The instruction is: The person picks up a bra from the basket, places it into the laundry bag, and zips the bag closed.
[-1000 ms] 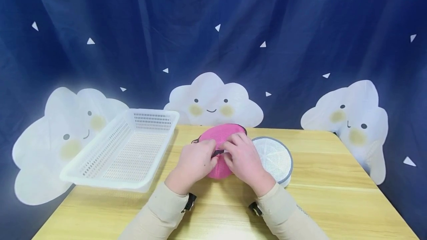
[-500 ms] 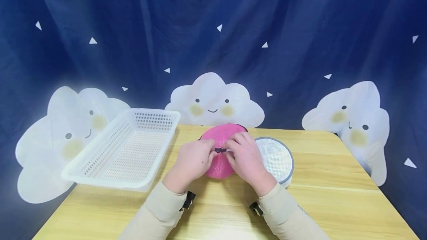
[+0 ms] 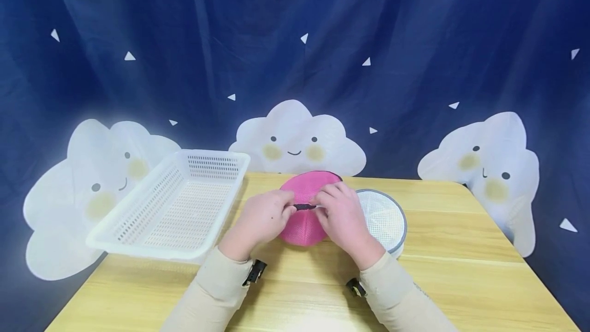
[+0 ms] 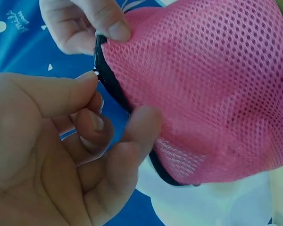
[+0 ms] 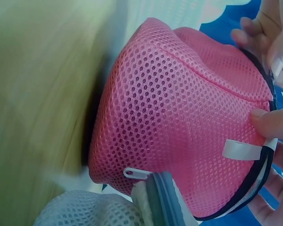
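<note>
A pink mesh laundry bag (image 3: pixel 304 229) with a black zip edge (image 4: pixel 112 80) stands at the middle of the table. My left hand (image 3: pixel 262 214) pinches at the zip, thumb against forefinger, as the left wrist view shows. What sits between those fingertips is mostly covered. My right hand (image 3: pixel 343 214) grips the bag's edge, its thumb on the pink mesh close to a white tag (image 5: pixel 242 149). A short stretch of black edging shows between the two hands. Just right of the pink bag lies a round white mesh bag (image 3: pixel 380 219) with grey trim, partly behind my right hand.
A white perforated plastic basket (image 3: pixel 223 229) stands on the left of the wooden table (image 3: pixel 461 275). In the right wrist view, a white zip pull (image 5: pixel 137 173) shows by the white bag's grey trim. A blue curtain (image 3: pixel 295 76) with cloud prints hangs behind.
My left hand has shifted a little left, away from the right hand, and more black edging shows between them. The right hand stays on the bag's edge.
</note>
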